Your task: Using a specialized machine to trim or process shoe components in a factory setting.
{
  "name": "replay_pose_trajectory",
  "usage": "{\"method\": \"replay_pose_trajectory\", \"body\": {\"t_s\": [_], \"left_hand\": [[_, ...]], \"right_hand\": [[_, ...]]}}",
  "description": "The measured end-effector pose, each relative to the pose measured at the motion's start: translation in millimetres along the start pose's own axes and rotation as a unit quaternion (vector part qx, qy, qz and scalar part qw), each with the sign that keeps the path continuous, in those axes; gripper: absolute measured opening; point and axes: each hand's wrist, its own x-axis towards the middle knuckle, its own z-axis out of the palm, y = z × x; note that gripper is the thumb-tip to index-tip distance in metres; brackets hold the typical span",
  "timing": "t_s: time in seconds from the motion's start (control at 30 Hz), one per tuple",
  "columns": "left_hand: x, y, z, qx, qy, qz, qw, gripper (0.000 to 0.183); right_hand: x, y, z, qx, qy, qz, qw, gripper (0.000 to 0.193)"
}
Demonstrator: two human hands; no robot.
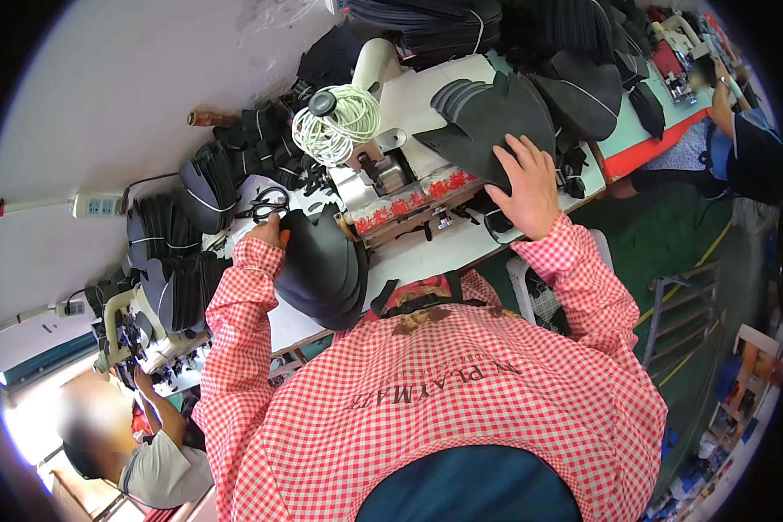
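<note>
My right hand lies with fingers spread on a fanned stack of black, curved sheet pieces. That stack rests on the pale bed of a sewing machine, to the right of its head. My left hand is closed at the upper left edge of another overlapping stack of black curved pieces, at the table's near side. Its fingertips are partly hidden, but the edge appears pinched between them. Black-handled scissors lie just beyond this hand. A coil of pale cord hangs at the machine head.
Tied bundles of black pieces line the wall side, with more bundles behind the machine. A white crate stands below the table edge. People work at machines on the far left and far right. A metal rack stands on the green floor.
</note>
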Motion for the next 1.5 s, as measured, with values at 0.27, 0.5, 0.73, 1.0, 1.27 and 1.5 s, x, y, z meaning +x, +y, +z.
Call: {"method": "replay_pose_trajectory", "body": {"t_s": [0.27, 0.5, 0.73, 1.0, 1.27, 1.5], "left_hand": [[-59, 80, -73, -0.579, -0.274, 0.239, 0.729, 0.021], [4, 86, 10, -0.268, 0.093, 0.196, 0.939, 0.028], [29, 110, -29, -0.245, -0.033, 0.196, 0.949, 0.028], [13, 35, -33, -0.038, 0.037, 0.095, 0.994, 0.037], [1, 1, 0, -0.031, 0.021, -0.001, 0.999, 0.034], [-67, 72, -92, -0.440, -0.321, 0.232, 0.806, 0.023]], "right_hand": [[-13, -51, 43, 0.646, -0.368, 0.095, 0.662, 0.052], [-5, -63, 76, 0.564, -0.299, 0.220, 0.738, 0.023], [-20, -75, 27, 0.645, -0.323, 0.338, 0.605, 0.033], [2, -48, -62, 0.472, 0.154, 0.164, 0.853, 0.024], [13, -8, -5, 0.012, 0.015, -0.019, 1.000, 0.047], [-6, -63, 23, 0.548, -0.299, -0.031, 0.781, 0.065]]}}
